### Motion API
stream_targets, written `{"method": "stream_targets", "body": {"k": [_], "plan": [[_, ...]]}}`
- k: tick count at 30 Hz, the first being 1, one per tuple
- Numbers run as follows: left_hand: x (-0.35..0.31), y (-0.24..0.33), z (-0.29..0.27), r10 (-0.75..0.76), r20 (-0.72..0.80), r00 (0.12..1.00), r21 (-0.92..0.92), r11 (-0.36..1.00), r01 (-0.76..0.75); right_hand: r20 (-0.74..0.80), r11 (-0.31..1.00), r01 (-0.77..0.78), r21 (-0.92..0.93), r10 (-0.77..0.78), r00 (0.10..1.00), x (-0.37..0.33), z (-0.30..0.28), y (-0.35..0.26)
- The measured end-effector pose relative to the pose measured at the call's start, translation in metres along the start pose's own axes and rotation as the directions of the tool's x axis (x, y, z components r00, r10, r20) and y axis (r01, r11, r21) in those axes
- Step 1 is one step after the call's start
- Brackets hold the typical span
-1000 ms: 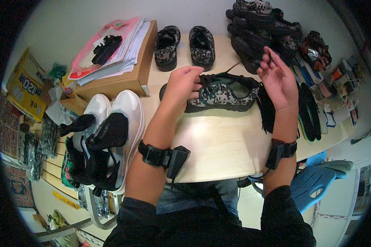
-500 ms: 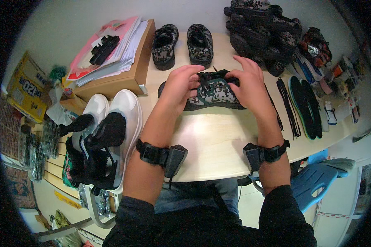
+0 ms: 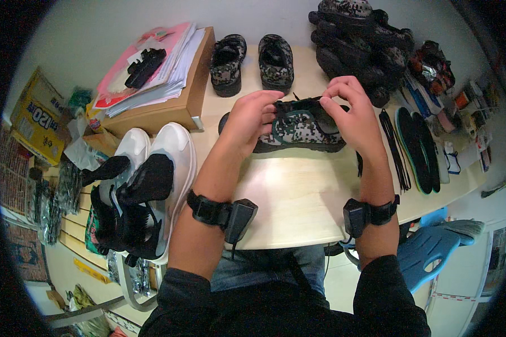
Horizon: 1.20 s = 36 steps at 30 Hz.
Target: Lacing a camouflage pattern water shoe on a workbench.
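A camouflage shoe with a black sole lies crosswise on the table, toe to the left. My left hand is closed around its toe half, fingers curled over the upper. At the shoe's opening, thumb and fingers of my right hand come together in a pinch; whatever they hold is too small or hidden to name. A short black lace end sticks up between the hands. Behind stand two matching shoes, one at the left and one at the right.
Black laces and dark insoles lie to the right. More camouflage shoes are piled at the back. Papers cover a cardboard box at the left, near white sneakers with black socks. A blue chair stands lower right.
My right hand has shifted right, its thumb and fingers drawing together. The shoe sits slightly further right, and more of its dark opening shows. My left hand stays at the toe half.
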State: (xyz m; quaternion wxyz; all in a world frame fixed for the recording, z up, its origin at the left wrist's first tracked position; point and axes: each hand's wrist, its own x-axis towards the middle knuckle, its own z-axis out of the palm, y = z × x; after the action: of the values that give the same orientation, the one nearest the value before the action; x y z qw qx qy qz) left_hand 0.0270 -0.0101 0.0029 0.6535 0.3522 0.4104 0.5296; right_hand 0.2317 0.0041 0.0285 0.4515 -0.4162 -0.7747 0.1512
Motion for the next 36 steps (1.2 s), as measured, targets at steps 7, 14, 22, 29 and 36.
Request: {"method": "stream_targets", "body": {"k": [7, 14, 22, 29, 36], "plan": [[0.0, 0.0, -0.005, -0.004, 0.139, 0.99, -0.042, 0.999, 0.01, 0.418, 0.933, -0.289, 0.212, 0.181, 0.89, -0.009, -0.005, -0.033], [-0.008, 0.005, 0.004, 0.027, 0.101, 0.995, -0.114, 0.993, -0.016, 0.714, 0.942, -0.335, -0.035, 0.258, 0.651, -0.011, -0.005, -0.033], [-0.002, -0.001, 0.003, 0.075, 0.149, 0.986, -0.058, 0.996, -0.068, 0.615, 0.828, -0.557, 0.058, 0.41, 0.674, -0.006, 0.017, -0.032], [0.002, -0.006, 0.002, 0.112, 0.09, 0.99, -0.166, 0.981, -0.096, 0.534, 0.729, -0.637, 0.25, 0.445, 0.719, -0.008, 0.026, -0.025], [0.001, -0.005, 0.003, 0.138, 0.031, 0.99, -0.128, 0.983, -0.133, 0.515, 0.595, -0.708, 0.38, 0.5, 0.696, -0.004, 0.026, -0.025]]}}
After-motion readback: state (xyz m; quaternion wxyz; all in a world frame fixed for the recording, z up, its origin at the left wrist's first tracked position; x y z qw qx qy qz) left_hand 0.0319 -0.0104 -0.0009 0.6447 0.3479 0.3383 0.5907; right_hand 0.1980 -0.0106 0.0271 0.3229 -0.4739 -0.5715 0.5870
